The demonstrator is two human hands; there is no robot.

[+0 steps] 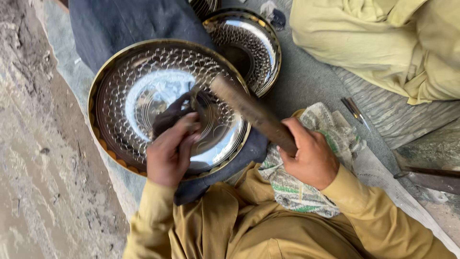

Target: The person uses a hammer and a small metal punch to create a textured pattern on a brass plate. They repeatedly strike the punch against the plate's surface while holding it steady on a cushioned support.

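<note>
A large round shiny metal plate [124,76] with a hammered dimple pattern and brass-coloured rim lies tilted in front of me. My left hand [170,151] rests over its lower middle, fingers closed on a small thin metal punch [195,100] whose tip touches the plate. My right hand [311,156] grips the wooden handle of a hammer [251,111], which is blurred; its head end is over the punch. My sleeves are mustard-coloured.
A second dimpled plate [251,41] lies behind the first, on dark blue cloth [115,24]. Folded printed paper [330,132] covers my right knee. Small metal tools [355,111] lie on grey ground; a dark metal bar [431,177] is at right. Another person's pale yellow clothing [383,38] fills upper right.
</note>
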